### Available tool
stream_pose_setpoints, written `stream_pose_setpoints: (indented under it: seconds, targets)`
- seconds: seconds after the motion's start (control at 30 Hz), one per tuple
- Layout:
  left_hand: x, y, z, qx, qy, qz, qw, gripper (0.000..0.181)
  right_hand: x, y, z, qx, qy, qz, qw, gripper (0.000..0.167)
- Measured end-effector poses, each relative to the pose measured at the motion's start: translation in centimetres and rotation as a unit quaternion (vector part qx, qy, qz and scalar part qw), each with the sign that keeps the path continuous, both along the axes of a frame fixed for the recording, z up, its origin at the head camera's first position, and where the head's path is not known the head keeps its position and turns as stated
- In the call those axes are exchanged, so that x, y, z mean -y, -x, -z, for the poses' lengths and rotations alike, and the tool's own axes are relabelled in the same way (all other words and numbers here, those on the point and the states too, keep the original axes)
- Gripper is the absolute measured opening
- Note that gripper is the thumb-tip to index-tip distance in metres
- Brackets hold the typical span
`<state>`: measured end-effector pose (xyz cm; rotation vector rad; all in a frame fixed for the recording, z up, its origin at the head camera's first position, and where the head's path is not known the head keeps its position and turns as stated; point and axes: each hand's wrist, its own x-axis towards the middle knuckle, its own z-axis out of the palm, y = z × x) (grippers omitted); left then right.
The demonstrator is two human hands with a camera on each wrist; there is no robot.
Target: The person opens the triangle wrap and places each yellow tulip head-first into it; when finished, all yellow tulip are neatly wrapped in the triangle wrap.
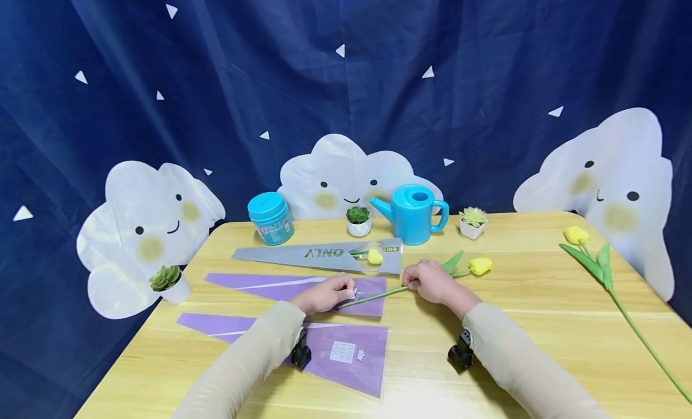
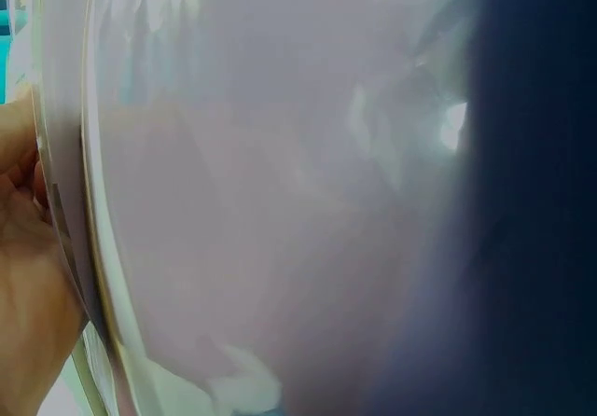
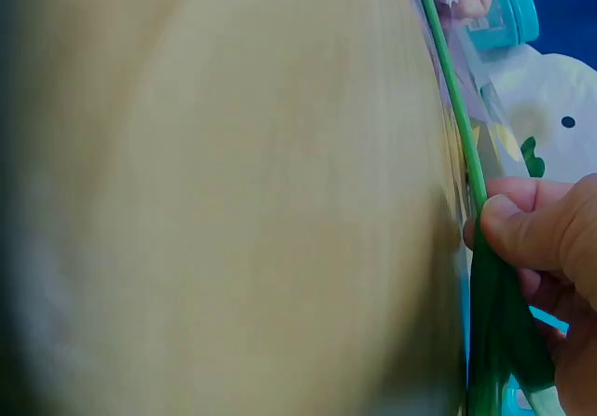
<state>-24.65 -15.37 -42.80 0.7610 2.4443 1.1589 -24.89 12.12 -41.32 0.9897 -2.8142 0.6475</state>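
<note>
Between thumb and fingers, my right hand [image 1: 432,282] pinches the green stem of a yellow artificial tulip [image 1: 480,266] just below its leaves. The right wrist view shows the thumb pressed on the stem [image 3: 464,131]. My left hand [image 1: 324,294] pinches the film of the middle purple flower sleeve [image 1: 370,285] near its wide end. The tulip's stem end lies at this sleeve; whether it is inside or on top I cannot tell. Nearer me lies another purple sleeve [image 1: 357,371], flat, partly under the left forearm. Blurred film fills most of the left wrist view.
A grey sleeve [image 1: 281,255] with a yellow tulip inside lies beyond. At the back stand a blue jar [image 1: 271,218], a blue watering can [image 1: 413,218] and small potted succulents [image 1: 358,221]. Another tulip [image 1: 622,308] lies along the right edge. One potted succulent [image 1: 175,290] stands left.
</note>
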Motion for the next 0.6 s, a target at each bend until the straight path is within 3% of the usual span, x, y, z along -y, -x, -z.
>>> stream_pose_setpoints:
  seconds: [0.2, 0.43, 0.6]
  targets:
    - [-0.1, 0.0, -0.1, -0.004, 0.006, -0.003, 1.0000, 0.016, 0.2, -0.5, 0.2, 0.028, 0.046, -0.033, 0.9980, 0.017]
    - [-0.1, 0.0, 0.1, -0.001, 0.007, -0.005, 1.0000, 0.016, 1.1, -1.3, 0.8, 0.071, 0.070, -0.018, 0.9949, 0.013]
    - [0.0, 0.1, 0.2, -0.004, 0.002, -0.005, 1.0000, 0.016, 1.7, -1.7, 1.1, 0.071, 0.091, -0.002, 0.9933, 0.014]
